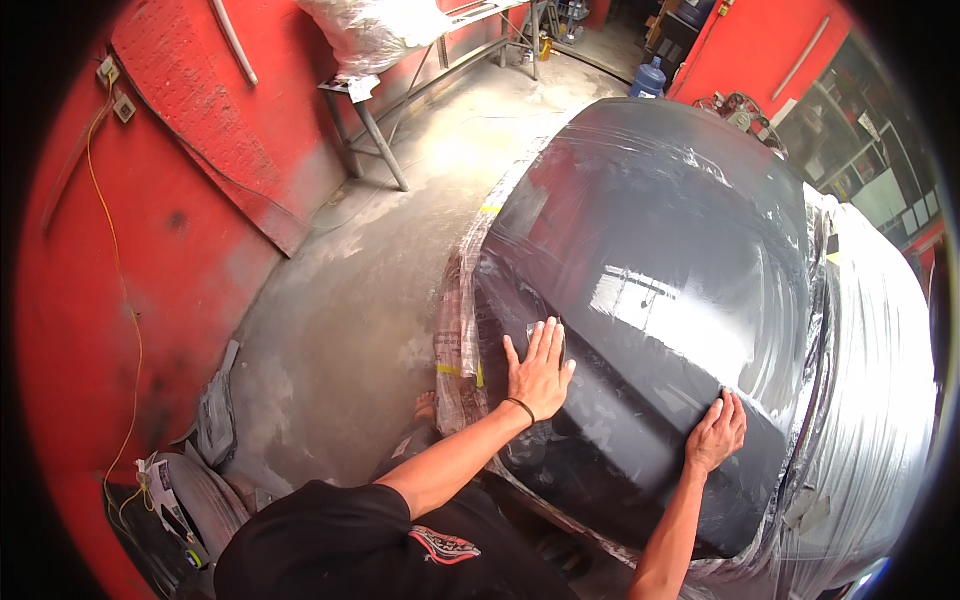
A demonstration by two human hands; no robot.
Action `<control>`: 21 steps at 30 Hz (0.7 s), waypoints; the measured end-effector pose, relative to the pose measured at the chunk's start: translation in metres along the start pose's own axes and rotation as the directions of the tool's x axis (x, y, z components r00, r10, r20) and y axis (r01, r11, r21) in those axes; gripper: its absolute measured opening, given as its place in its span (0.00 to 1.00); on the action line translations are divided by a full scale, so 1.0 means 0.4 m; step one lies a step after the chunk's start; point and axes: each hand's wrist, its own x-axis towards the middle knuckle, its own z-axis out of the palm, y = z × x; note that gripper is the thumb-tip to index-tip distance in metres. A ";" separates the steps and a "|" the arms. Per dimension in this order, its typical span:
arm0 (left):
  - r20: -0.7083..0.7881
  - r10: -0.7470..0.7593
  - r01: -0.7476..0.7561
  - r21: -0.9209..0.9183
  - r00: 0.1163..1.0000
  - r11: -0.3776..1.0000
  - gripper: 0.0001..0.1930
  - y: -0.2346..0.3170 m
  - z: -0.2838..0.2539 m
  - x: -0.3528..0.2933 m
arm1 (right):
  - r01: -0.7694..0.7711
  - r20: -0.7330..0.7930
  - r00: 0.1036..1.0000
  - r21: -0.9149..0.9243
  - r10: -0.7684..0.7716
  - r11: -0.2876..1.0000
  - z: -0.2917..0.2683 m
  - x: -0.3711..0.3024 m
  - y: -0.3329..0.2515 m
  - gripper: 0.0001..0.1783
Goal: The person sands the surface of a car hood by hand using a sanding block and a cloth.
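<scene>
Both hands on the car panel, near edge, spaced apart.

Panel: large curved dark-grey car panel [680,230], right of centre, occupying most of that side. Glossy over the top with a bright white reflection; duller, with pale smudges, on the part nearest the person.

Left hand [540,382]: laid on the panel near its left edge, fingers extended and spread, not clenched. Small dark patch at the fingertips; can't tell if it's a loose piece or the surface. Dark thin band [520,410] on that wrist.

Right hand [716,434]: further right, fingers close together and slightly bent, tips at the lower border of the reflection. Can't tell whether anything is under them.

Around the panel: crinkled clear plastic film [870,390] on the right, another plastic masking strip [455,325] down the left edge, with bits of yellow tape [449,370].

Further out: grey concrete floor [330,310] on the left, then red wall [75,330] with a thin yellow cable [131,310] hanging down it. Top: metal trestle [383,150] by a plastic-wrapped bundle [370,35]; blue water jug [648,80] beyond the panel's far end.
</scene>
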 end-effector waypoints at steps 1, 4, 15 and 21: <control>-0.038 -0.061 0.062 0.017 0.997 0.998 0.40 -0.029 -0.005 0.024 | 0.006 0.000 1.000 0.006 -0.006 1.000 0.003 0.002 -0.005 0.21; -0.097 -0.298 0.293 -0.064 0.949 0.954 0.39 -0.197 -0.059 0.209 | 0.015 0.004 1.000 0.014 -0.015 1.000 0.013 -0.003 -0.028 0.21; -0.016 -0.224 0.223 -0.040 0.974 0.974 0.40 -0.117 -0.009 0.134 | -0.015 0.009 1.000 -0.048 0.016 0.999 0.008 -0.012 -0.002 0.20; 0.089 -0.453 0.460 -0.073 0.887 0.885 0.40 -0.410 -0.167 0.441 | 0.016 -0.013 1.000 0.034 -0.016 0.999 0.015 0.001 -0.071 0.18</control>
